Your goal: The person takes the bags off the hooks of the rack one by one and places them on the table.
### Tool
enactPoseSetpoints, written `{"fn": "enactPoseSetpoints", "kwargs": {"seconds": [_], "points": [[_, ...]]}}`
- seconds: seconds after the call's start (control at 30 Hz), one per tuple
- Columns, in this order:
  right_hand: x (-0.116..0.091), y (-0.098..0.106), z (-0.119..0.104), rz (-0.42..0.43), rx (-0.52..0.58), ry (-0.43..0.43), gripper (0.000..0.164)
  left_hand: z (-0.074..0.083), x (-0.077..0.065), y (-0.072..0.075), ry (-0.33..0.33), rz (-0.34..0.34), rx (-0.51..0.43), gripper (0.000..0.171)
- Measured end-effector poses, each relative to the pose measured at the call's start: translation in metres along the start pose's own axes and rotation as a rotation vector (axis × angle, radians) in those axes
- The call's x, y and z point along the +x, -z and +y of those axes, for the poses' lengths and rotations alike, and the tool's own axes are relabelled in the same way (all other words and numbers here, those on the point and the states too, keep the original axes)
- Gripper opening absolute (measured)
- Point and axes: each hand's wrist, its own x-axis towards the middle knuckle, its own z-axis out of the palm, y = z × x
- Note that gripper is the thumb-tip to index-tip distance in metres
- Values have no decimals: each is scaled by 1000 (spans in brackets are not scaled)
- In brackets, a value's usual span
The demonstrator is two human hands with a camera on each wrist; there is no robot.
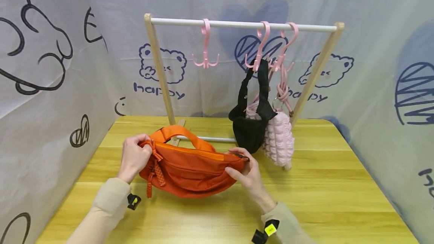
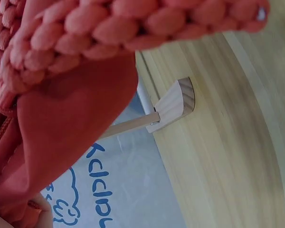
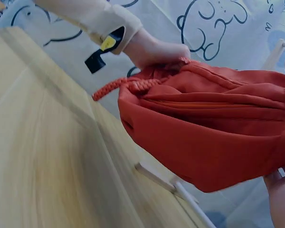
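An orange-red belt bag (image 1: 194, 174) is held up between both hands, lengthwise across the head view. At its left end, my left hand (image 1: 133, 157) grips the upper corner. My right hand (image 1: 251, 178) holds the other end, thumb on the front and fingers behind. The orange strap (image 1: 190, 135) arches up behind the bag. Braided zipper pulls (image 1: 159, 174) dangle near the left hand; in the left wrist view a braided pull (image 2: 133, 23) crosses close to the camera. The right wrist view shows the bag's body (image 3: 204, 142) hanging over the wooden table (image 3: 52, 156).
Behind the bag stands a rack with a white rail (image 1: 234, 23) and wooden posts (image 1: 315, 70). A pink hook (image 1: 205, 54) hangs bare on the left. Two more carry a black bag (image 1: 249, 131) and a pink quilted bag (image 1: 279, 138), just beyond the right hand.
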Motion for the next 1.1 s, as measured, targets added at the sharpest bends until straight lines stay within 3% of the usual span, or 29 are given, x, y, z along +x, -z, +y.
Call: {"fn": "enactPoseSetpoints", "kwargs": {"seconds": [0.27,0.43,0.5,0.6,0.73,0.9,1.1], "points": [[2,-13,4,21,184,-48,50,-2,-2,-2,87,-77,7,18],[0,-14,9,13,193,-104,50,-5,-2,-1,123,-134,-8,16],[0,-16,9,59,172,-141,43,-5,-1,0,125,-152,-7,16],[1,-18,8,197,129,-219,31,-6,0,1,124,-181,2,15],[3,-22,6,345,109,-294,27,-7,1,4,108,-218,-23,16],[7,-25,2,405,128,-290,21,-14,3,10,52,-274,-67,18],[10,-27,-2,431,149,-296,15,-30,-1,23,10,-411,-101,25]]}}
